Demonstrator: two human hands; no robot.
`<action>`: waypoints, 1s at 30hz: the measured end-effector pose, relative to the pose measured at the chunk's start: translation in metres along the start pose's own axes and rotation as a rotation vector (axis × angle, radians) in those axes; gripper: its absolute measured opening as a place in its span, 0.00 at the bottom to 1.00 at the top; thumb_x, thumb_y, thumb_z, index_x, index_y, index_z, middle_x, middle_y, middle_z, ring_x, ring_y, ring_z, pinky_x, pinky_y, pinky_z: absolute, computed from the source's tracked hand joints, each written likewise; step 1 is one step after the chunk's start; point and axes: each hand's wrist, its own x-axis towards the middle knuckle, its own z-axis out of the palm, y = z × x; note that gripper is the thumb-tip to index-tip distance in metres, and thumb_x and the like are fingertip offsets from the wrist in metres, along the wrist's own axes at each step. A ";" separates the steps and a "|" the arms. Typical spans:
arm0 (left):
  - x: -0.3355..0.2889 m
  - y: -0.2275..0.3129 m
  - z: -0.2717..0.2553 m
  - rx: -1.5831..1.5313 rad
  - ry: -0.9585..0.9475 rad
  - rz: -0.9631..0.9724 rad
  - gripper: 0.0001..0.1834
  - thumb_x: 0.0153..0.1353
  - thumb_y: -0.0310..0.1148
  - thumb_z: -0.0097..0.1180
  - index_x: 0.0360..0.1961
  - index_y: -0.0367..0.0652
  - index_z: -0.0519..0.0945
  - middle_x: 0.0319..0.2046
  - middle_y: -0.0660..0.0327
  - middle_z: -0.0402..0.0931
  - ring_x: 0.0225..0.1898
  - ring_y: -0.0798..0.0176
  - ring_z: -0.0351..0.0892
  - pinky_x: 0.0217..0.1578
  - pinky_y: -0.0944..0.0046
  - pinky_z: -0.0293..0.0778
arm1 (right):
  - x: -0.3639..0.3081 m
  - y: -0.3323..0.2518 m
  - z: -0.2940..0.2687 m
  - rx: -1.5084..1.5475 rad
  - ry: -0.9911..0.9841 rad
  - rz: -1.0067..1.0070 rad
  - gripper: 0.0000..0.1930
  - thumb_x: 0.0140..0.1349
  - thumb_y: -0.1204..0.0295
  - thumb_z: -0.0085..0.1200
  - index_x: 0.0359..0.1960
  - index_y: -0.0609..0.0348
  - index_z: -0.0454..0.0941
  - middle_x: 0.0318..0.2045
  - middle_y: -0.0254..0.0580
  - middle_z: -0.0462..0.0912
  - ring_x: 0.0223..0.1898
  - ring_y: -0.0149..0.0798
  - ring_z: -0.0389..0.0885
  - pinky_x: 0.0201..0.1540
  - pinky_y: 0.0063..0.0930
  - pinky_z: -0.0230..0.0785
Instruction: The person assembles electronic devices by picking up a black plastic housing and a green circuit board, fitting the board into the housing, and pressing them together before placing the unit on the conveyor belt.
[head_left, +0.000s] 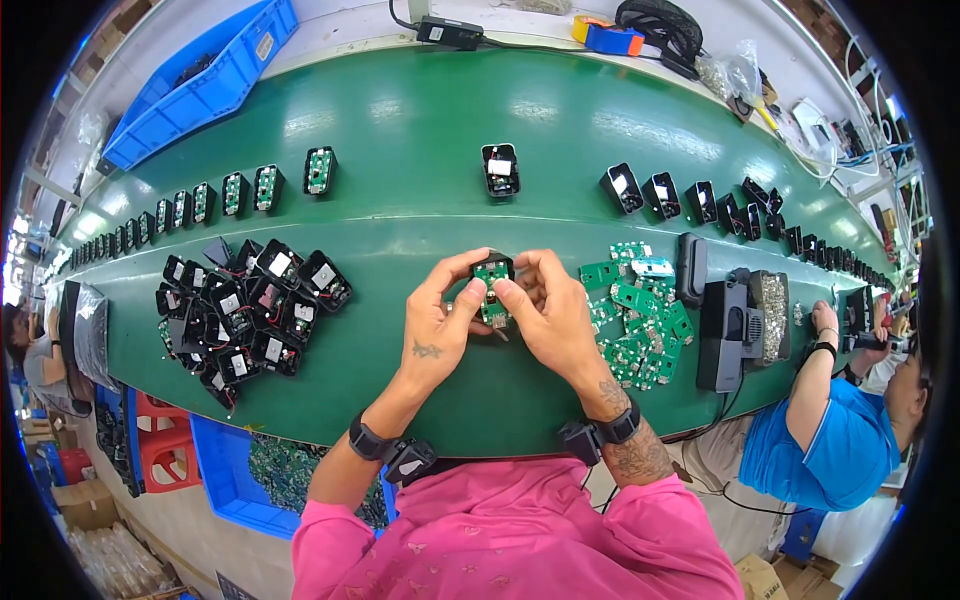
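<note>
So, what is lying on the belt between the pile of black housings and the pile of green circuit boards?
In the head view, only the left hand and right hand, holding a small black housing with a green board; otherwise bare green belt.

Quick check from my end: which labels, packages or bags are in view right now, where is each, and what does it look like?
White label: small rectangle on the lone black housing at belt centre.
White labels: small squares on the black housings piled left of the left hand.
Clear plastic bags: crumpled, on the far bench at upper right.
Clear bag: shiny, at the belt's left edge.
Cardboard box: brown, on the floor at lower left.
</note>
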 end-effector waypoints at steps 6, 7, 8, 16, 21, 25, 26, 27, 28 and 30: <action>-0.002 0.001 0.001 -0.155 -0.006 -0.100 0.18 0.73 0.30 0.49 0.61 0.38 0.72 0.50 0.52 0.78 0.33 0.63 0.86 0.27 0.70 0.85 | -0.001 0.003 -0.002 -0.038 -0.209 -0.006 0.20 0.69 0.68 0.55 0.57 0.67 0.70 0.31 0.55 0.85 0.29 0.51 0.87 0.31 0.39 0.76; -0.002 0.001 0.001 -0.141 -0.016 -0.096 0.18 0.73 0.30 0.48 0.61 0.38 0.71 0.49 0.51 0.78 0.32 0.62 0.86 0.26 0.70 0.84 | -0.001 0.000 -0.003 -0.038 -0.210 -0.006 0.20 0.69 0.68 0.55 0.57 0.67 0.70 0.31 0.55 0.85 0.29 0.51 0.87 0.31 0.39 0.76; -0.002 0.000 0.001 -0.127 -0.024 -0.092 0.18 0.73 0.29 0.48 0.61 0.38 0.71 0.49 0.50 0.78 0.31 0.61 0.86 0.25 0.69 0.84 | -0.001 -0.008 -0.005 -0.034 -0.216 0.050 0.21 0.69 0.69 0.54 0.60 0.65 0.70 0.33 0.56 0.85 0.30 0.52 0.87 0.33 0.39 0.77; -0.004 -0.005 0.002 -0.076 -0.004 -0.080 0.16 0.72 0.28 0.47 0.59 0.36 0.71 0.46 0.49 0.79 0.26 0.61 0.86 0.23 0.69 0.83 | 0.000 -0.004 -0.001 0.022 -0.195 -0.066 0.22 0.70 0.75 0.48 0.66 0.54 0.68 0.33 0.47 0.83 0.29 0.41 0.81 0.38 0.32 0.74; -0.005 -0.004 0.001 -0.045 -0.041 -0.099 0.18 0.74 0.29 0.46 0.61 0.37 0.66 0.47 0.49 0.77 0.25 0.61 0.85 0.22 0.72 0.82 | -0.003 -0.008 -0.001 -0.027 -0.243 0.028 0.21 0.72 0.72 0.46 0.65 0.58 0.67 0.41 0.62 0.82 0.40 0.59 0.84 0.43 0.44 0.75; -0.005 -0.010 0.004 -0.021 0.000 -0.047 0.15 0.73 0.28 0.47 0.58 0.36 0.69 0.45 0.49 0.79 0.24 0.61 0.85 0.21 0.68 0.82 | -0.005 -0.004 0.005 -0.050 -0.226 0.044 0.21 0.72 0.71 0.45 0.65 0.59 0.66 0.37 0.59 0.83 0.38 0.60 0.84 0.42 0.43 0.75; -0.005 -0.010 0.005 -0.012 0.013 -0.022 0.15 0.73 0.28 0.46 0.58 0.36 0.69 0.43 0.49 0.80 0.24 0.62 0.85 0.21 0.68 0.82 | -0.005 -0.002 0.007 -0.048 -0.201 -0.004 0.21 0.72 0.70 0.46 0.65 0.58 0.66 0.36 0.58 0.83 0.37 0.59 0.84 0.41 0.42 0.75; -0.006 -0.009 0.004 -0.012 0.014 -0.020 0.15 0.73 0.28 0.46 0.58 0.36 0.69 0.43 0.49 0.80 0.24 0.62 0.85 0.21 0.68 0.82 | -0.005 -0.002 0.009 -0.047 -0.177 -0.053 0.20 0.72 0.70 0.46 0.65 0.58 0.67 0.35 0.57 0.83 0.36 0.58 0.84 0.41 0.42 0.75; -0.007 -0.007 0.004 -0.021 0.021 -0.031 0.14 0.73 0.27 0.46 0.57 0.36 0.69 0.41 0.50 0.80 0.23 0.62 0.85 0.21 0.68 0.82 | -0.005 -0.006 0.007 -0.047 -0.177 -0.056 0.20 0.72 0.70 0.46 0.65 0.58 0.67 0.35 0.57 0.83 0.36 0.58 0.84 0.41 0.42 0.75; -0.006 -0.006 0.003 -0.030 0.035 -0.042 0.14 0.73 0.27 0.45 0.57 0.37 0.69 0.40 0.51 0.80 0.23 0.63 0.84 0.21 0.68 0.81 | -0.002 -0.014 0.005 -0.002 -0.211 0.032 0.19 0.71 0.71 0.49 0.63 0.56 0.70 0.31 0.49 0.82 0.32 0.45 0.83 0.37 0.36 0.74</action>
